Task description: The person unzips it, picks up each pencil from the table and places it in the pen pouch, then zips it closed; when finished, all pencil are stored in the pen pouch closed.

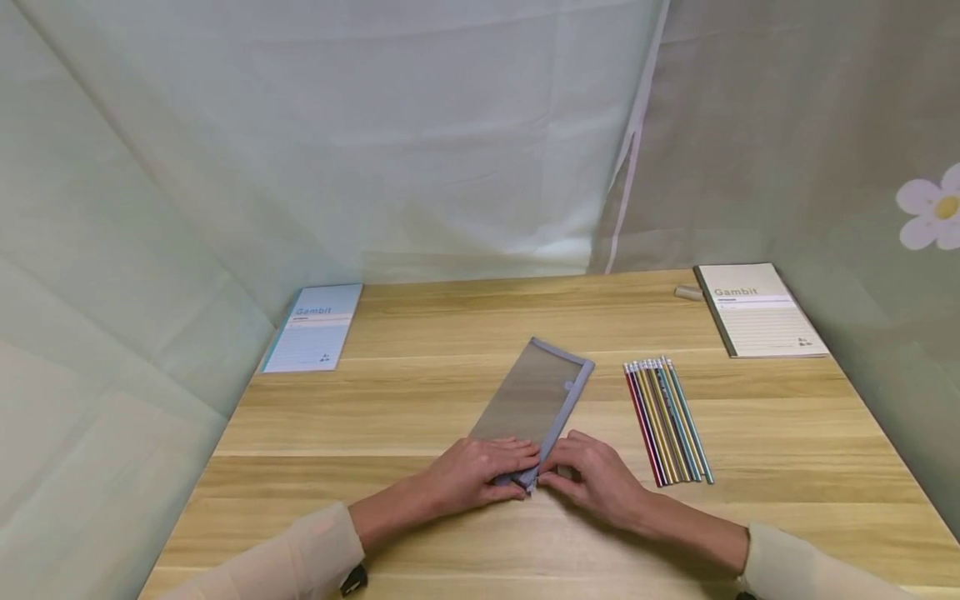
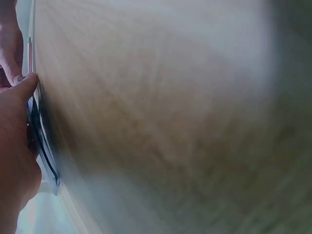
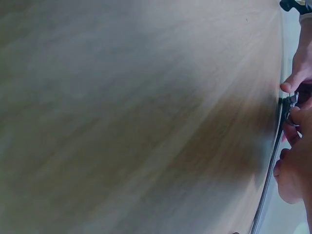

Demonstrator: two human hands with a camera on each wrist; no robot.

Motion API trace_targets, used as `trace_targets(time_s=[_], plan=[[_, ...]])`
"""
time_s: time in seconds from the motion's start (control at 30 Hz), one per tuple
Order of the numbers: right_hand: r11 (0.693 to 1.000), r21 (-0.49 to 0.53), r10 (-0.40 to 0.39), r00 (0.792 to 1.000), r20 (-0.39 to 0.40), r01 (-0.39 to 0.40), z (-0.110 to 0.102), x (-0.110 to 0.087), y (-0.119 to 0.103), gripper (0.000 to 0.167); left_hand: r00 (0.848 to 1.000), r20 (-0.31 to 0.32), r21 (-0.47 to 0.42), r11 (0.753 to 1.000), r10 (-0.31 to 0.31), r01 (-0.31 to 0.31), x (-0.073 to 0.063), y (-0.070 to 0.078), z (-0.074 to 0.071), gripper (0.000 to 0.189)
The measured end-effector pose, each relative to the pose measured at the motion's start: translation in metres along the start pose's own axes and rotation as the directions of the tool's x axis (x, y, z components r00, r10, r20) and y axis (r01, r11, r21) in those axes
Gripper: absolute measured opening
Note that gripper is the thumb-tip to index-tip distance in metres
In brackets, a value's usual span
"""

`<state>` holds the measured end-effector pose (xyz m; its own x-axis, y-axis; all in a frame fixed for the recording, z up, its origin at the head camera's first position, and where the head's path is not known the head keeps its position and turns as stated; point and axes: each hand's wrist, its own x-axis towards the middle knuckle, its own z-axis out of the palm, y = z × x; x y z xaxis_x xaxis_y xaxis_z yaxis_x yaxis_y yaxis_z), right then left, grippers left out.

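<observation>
A flat pencil case (image 1: 517,396) with a see-through grey panel and a blue-grey border lies slanted on the table. My left hand (image 1: 476,475) lies over its near end, fingers on top and thumb at the near edge, holding it there. With thumb and fingertips, my right hand (image 1: 600,483) pinches the near right corner, where the zipper end seems to be. A small dark fitting (image 3: 291,102) shows between the hands in the right wrist view. The fingers hide most of what is pinched. To the right, several pencils (image 1: 666,421) lie side by side.
A blue notebook (image 1: 313,329) lies at the back left of the wooden table (image 1: 360,408). At the back right are a cream notebook (image 1: 761,312) and a small grey cylinder (image 1: 687,292) beside it. Pale curtains (image 1: 480,150) surround the table.
</observation>
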<state>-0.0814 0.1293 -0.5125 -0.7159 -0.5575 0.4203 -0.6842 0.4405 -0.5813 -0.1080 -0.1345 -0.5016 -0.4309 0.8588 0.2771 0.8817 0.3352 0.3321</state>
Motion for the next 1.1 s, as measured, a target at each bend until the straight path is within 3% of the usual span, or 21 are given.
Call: trace_targets(time_s=[0.27,0.5,0.73,1.1], plan=[[1.0,0.015,-0.01,0.998,-0.06,0.011,-0.001,0.002,-0.003,0.014,0.997,-0.079,-0.032,0.999,0.016,-0.019,0.0,0.0,0.001,0.045],[0.998,0.047,0.035,0.997,-0.07,-0.031,-0.001,0.004,-0.006,0.014,0.992,-0.122,0.011,0.999,0.034,-0.032,0.0,0.0,0.0,0.043],[0.995,0.091,0.056,0.994,-0.097,-0.048,-0.002,0.006,-0.007,0.015,0.974,-0.198,0.118,0.989,0.107,-0.085,0.0,-0.002,0.002,0.046],[0.982,0.164,0.114,0.985,-0.127,-0.092,-0.007,0.01,-0.012,0.019,0.951,-0.284,0.146,0.986,0.121,-0.082,0.001,-0.001,-0.001,0.043]])
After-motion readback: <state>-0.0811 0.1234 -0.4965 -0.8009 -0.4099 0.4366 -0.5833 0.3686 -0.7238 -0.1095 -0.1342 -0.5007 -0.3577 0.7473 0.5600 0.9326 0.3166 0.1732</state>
